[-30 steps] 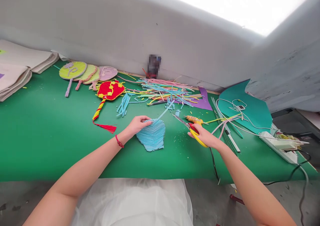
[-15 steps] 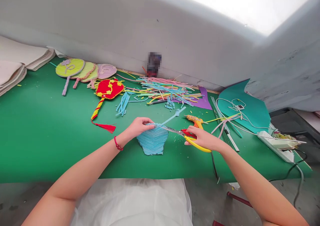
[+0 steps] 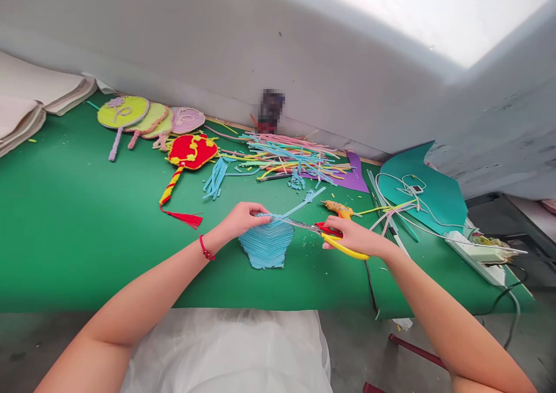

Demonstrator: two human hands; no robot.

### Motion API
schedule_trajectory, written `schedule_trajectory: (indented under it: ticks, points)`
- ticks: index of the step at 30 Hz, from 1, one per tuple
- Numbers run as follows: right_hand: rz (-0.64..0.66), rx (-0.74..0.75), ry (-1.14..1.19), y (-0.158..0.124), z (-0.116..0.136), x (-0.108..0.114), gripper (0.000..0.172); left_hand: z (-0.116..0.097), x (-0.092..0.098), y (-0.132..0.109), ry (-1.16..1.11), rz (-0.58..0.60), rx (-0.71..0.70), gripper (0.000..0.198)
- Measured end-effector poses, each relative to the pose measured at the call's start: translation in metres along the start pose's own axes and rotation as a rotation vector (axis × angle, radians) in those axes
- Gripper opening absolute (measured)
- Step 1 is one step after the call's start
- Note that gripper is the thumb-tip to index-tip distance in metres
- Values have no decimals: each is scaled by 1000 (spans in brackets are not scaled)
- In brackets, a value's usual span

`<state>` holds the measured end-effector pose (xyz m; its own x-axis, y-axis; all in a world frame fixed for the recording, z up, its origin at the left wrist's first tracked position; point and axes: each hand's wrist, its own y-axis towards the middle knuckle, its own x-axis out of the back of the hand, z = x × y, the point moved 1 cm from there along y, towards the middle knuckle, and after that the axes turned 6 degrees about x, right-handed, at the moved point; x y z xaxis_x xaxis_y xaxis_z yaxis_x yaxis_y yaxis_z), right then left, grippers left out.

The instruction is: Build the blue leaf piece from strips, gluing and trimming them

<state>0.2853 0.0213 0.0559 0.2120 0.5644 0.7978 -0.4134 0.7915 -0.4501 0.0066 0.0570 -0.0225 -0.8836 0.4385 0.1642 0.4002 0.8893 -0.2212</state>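
Between thumb and fingers, my left hand [image 3: 247, 218] pinches the top edge of a light blue ribbed fan-shaped piece [image 3: 267, 245]. It looks built from rows of fuzzy pipe cleaners. A blue pipe cleaner strip [image 3: 304, 202] slants up and right from that edge. My right hand [image 3: 347, 235] is closed around scissors [image 3: 341, 248] with red and yellow handles. Their blades point left and lie at the piece's upper right edge, by the strip. Whether the blades are parted is hard to make out. Just beyond my right hand lies a yellow-orange glue gun [image 3: 339, 209].
Behind the work lies a heap of coloured pipe cleaners [image 3: 295, 155] on the green table [image 3: 87, 225]. A red fan [image 3: 193, 151] with a tassel and several pastel fans [image 3: 124, 112] rest at the back left. A power strip [image 3: 473, 257] with cables stands right.
The view has shifted slightly. Both hands keep their hold, and the scissor blades still lie at the top right edge of the blue piece.
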Motion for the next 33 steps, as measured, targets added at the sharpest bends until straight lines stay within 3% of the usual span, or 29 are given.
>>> schedule_trajectory:
  ticks: [33]
  points:
    - [88,66,-23,16,7,10,42,1,-4,-1,-68,19,-4,28]
